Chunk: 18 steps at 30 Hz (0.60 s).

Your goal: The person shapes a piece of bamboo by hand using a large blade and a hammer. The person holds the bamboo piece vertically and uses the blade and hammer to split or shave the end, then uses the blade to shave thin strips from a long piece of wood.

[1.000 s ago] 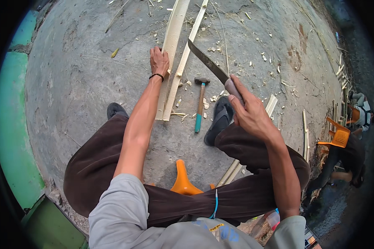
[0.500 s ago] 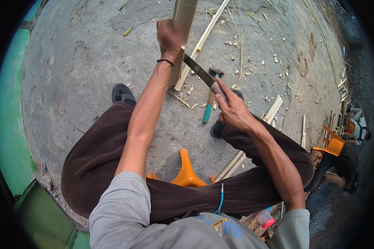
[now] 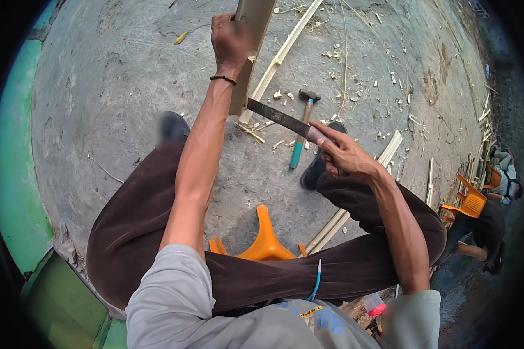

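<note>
Left of the hammer (image 3: 307,110), a wide wooden strip (image 3: 244,84) is gripped by the left hand (image 3: 230,41), partly blurred. Between that strip and the hammer's head lies a narrower pale strip (image 3: 279,58). Crossing above the hammer's handle, a long knife (image 3: 279,116) is clasped in the right hand (image 3: 343,152), its tip at the wide strip's edge. Chips (image 3: 278,95) lie left of the hammer's head. Best to brace the strip firmly, angle the blade shallowly and keep the left fingers clear.
</note>
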Available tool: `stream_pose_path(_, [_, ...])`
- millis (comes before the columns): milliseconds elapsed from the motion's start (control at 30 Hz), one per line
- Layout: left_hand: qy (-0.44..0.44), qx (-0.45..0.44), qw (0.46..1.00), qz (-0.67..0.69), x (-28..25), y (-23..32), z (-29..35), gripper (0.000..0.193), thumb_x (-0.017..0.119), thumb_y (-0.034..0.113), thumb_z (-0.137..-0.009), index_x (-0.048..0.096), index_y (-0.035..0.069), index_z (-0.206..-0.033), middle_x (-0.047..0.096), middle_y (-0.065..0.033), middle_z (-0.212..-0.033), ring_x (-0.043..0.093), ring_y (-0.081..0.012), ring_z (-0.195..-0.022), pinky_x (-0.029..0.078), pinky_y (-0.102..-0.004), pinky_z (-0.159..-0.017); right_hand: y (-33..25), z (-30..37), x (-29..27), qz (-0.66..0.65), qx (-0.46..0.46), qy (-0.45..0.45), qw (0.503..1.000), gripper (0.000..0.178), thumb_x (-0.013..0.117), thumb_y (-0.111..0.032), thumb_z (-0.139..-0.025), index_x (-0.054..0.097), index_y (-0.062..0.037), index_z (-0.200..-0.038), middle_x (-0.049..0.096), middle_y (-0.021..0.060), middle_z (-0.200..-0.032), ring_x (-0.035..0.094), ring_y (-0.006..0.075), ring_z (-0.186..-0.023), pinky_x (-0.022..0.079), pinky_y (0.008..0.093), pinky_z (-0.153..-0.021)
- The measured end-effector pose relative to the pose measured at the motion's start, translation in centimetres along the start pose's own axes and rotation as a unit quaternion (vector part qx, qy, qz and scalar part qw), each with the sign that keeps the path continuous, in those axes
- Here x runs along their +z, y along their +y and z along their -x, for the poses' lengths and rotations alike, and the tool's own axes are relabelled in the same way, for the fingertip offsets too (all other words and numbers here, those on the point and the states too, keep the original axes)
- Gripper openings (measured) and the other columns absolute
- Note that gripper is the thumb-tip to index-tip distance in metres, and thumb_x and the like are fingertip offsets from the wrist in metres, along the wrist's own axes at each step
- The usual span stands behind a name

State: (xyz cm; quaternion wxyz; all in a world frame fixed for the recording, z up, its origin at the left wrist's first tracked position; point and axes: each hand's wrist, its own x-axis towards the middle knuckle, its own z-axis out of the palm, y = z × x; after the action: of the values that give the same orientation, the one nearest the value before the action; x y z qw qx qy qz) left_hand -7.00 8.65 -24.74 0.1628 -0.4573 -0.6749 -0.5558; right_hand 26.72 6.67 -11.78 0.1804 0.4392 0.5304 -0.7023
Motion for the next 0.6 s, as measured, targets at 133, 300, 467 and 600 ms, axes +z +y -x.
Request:
stream_pose_path(133, [0.010,0.022,1.000,-0.013,0.6,1.1,-1.2,0.030,0.066,0.029,-0.095,0.062,-0.001,-0.097,0.061,-0.0167,-0.091,0.061,-0.0331,-0.084,0.049,-0.0436,-0.075,0.0,0.2,-0.1,-0.070,-0.043,0.094,0.992,0.050,0.046,-0.027,-0.108,0.034,-0.0231,-0.156,0.041,-0.0014,-0.073,0.044,0.0074,-0.054,0.041,0.0238,-0.048])
stream_pose_path(300, [0.028,-0.011,0.999,0.023,2.0,3.2,-2.0,0.041,0.062,0.038,-0.096,0.061,-0.003,-0.091,0.060,-0.0191,-0.084,0.060,-0.0347,-0.078,0.047,-0.0446,-0.071,-0.2,0.9,-1.7,-0.036,0.021,-0.001,0.999,0.049,0.048,-0.027,-0.107,0.037,-0.0220,-0.154,0.040,-0.0016,-0.073,0.043,0.0071,-0.053,0.041,0.0232,-0.047])
stream_pose_path(467, [0.001,-0.021,1.000,0.017,1.3,4.3,-2.6,0.031,0.063,0.030,-0.097,0.061,-0.001,-0.093,0.058,-0.0186,-0.086,0.058,-0.0363,-0.080,0.047,-0.0442,-0.072,0.6,1.4,-2.3,-0.090,-0.027,0.069,0.993,0.049,0.046,-0.024,-0.107,0.036,-0.0209,-0.155,0.042,-0.0016,-0.071,0.047,0.0074,-0.053,0.043,0.0246,-0.047])
stream_pose_path(600, [0.003,-0.032,0.999,0.040,1.5,4.5,-4.3,0.036,0.060,0.034,-0.099,0.062,-0.002,-0.096,0.060,-0.0184,-0.087,0.061,-0.0356,-0.083,0.050,-0.0425,-0.076,1.3,1.3,-1.3,0.084,0.013,-0.076,0.994,0.050,0.046,-0.030,-0.108,0.035,-0.0192,-0.156,0.043,-0.0024,-0.070,0.046,0.0071,-0.054,0.040,0.0235,-0.049])
